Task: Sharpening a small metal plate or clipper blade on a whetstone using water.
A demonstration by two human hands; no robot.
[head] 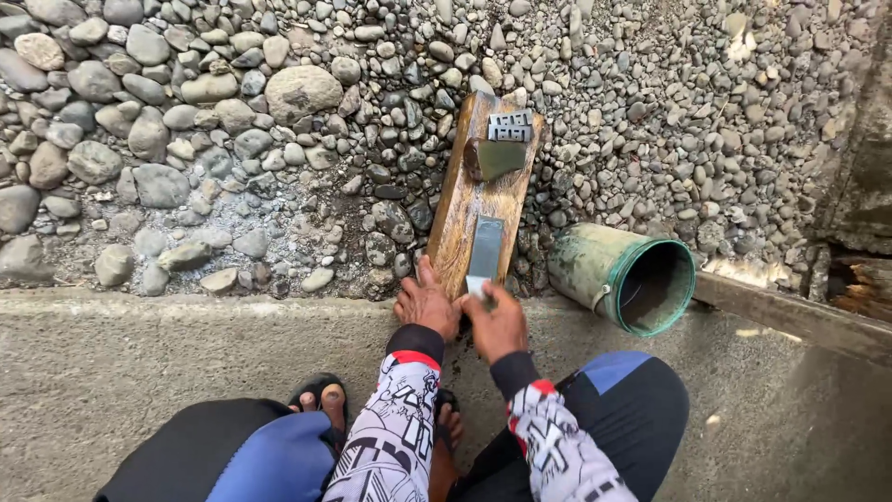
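Near the centre of the frame, a wooden board [483, 200] lies slanted on a bed of grey pebbles [232, 121], its near end reaching the concrete ledge [139, 363] that crosses the lower half. A flat grey sharpening stone [486, 246] sits lengthwise on the lower part of the board. Higher up the board rests a dark green wedge-shaped piece [495, 158], and at the far end a few small grey metal blades [510, 125] lie side by side.

At the board's near end both hands meet. The left hand [426, 304] presses on the lower left edge of the board, fingers together and laid flat against the wood. The right hand [497, 323] is just beside it, fingers curled and pinched on a small pale piece at the bottom of the stone; what that piece is cannot be told.

To the right of the board a green bucket [627, 276] lies tipped on its side, mouth toward the lower right. Patterned white sleeves [395, 428] and sandalled feet [321, 400] fill the bottom centre
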